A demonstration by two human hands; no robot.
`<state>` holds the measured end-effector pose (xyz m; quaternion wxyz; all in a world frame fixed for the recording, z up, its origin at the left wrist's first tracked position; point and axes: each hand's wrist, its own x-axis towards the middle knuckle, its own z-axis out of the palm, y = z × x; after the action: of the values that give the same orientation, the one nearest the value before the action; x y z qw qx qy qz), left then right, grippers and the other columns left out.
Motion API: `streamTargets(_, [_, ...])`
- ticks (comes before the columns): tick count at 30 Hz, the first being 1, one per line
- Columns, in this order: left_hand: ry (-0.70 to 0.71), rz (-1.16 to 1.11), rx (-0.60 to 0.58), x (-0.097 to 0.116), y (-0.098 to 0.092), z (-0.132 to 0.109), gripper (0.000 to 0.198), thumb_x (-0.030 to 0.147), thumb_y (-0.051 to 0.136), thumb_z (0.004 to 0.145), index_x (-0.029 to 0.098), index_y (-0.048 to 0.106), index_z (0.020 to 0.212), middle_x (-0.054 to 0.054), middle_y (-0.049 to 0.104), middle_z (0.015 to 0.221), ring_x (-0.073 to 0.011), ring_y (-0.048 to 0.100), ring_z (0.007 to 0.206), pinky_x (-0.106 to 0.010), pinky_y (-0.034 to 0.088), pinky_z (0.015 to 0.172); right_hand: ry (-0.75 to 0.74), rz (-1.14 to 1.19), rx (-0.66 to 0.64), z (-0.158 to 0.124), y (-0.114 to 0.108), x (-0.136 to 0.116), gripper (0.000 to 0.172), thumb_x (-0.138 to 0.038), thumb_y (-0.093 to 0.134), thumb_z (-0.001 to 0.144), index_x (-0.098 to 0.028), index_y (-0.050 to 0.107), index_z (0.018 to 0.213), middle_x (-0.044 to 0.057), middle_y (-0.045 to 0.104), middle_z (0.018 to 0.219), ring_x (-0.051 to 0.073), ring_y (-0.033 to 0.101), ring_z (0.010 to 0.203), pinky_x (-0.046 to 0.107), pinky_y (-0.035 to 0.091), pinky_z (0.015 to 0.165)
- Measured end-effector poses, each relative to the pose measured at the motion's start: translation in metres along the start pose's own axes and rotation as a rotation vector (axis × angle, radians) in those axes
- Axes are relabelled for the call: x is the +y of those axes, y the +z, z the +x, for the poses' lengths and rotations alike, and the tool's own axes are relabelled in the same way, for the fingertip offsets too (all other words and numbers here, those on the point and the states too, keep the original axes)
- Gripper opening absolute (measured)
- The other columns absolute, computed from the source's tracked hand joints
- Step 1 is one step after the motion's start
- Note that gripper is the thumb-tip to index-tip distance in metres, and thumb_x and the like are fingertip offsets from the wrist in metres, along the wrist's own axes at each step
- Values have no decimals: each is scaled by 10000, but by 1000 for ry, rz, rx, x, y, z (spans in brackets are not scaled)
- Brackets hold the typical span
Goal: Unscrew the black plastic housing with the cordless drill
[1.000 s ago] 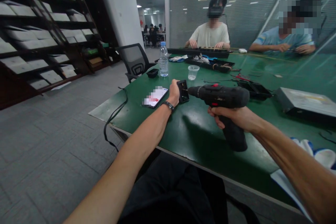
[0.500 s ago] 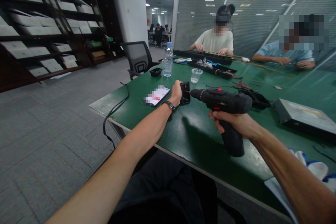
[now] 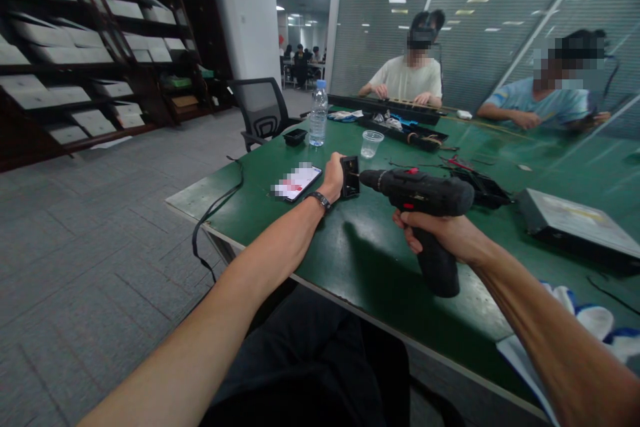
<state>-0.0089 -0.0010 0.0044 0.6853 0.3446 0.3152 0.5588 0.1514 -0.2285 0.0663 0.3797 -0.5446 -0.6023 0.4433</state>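
Note:
My left hand (image 3: 333,175) grips a small black box-shaped part (image 3: 351,177), its hollow side turned right; the fingers behind it are hidden. In my right hand (image 3: 435,230) is a black cordless drill (image 3: 420,190), held by the handle with its chuck pointing left. The thin bit reaches into the hollow of the black part; whether it touches the inside I cannot make out. A phone (image 3: 299,183) with a lit screen lies left of my left hand. A clear plastic cup (image 3: 372,144) stands just behind the part.
A water bottle (image 3: 319,113) and a small black tray (image 3: 295,137) stand at the back left of the green table (image 3: 380,293). To the right are a metal-topped box (image 3: 580,223) and gloves (image 3: 595,320). Two people (image 3: 407,80) sit across. A strap (image 3: 215,207) hangs off the left edge.
The whole view has shifted slightly. My hands, the drill and the black part keep the same arrangement. The person at the far right has moved their hands apart.

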Motion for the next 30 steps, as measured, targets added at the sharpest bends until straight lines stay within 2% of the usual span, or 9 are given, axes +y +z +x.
streamTargets(6, [3, 16, 9, 0, -1, 2, 339, 400, 493, 1050, 213, 628, 801, 7, 566, 646, -170, 542, 564, -263, 416, 536, -21, 17, 8, -1, 0, 0, 269, -427, 820, 881, -211, 684, 799, 22, 681, 595, 175, 595, 499, 338, 485, 569])
streamTargets(13, [-10, -34, -19, -2, -2, 3, 349, 449, 561, 1037, 223, 581, 771, 14, 546, 639, -163, 522, 543, -268, 421, 542, -19, 10, 7, 0, -1, -1, 255, -434, 805, 881, -198, 714, 851, 22, 692, 605, 171, 603, 503, 333, 502, 577])
streamTargets(24, [15, -6, 6, -5, -2, 8, 341, 432, 536, 1035, 226, 593, 769, 9, 560, 651, -165, 531, 555, -262, 416, 537, -6, 8, 14, -1, 1, -4, 282, -454, 828, 852, -199, 708, 827, 25, 683, 579, 179, 598, 506, 332, 488, 575])
streamTargets(30, [0, -4, 1, -5, -2, 9, 329, 436, 544, 1033, 223, 609, 791, 3, 585, 657, -171, 547, 571, -265, 434, 558, 0, 3, 25, 0, 2, -2, 235, -411, 804, 851, -210, 690, 809, 19, 685, 584, 173, 588, 492, 333, 482, 564])
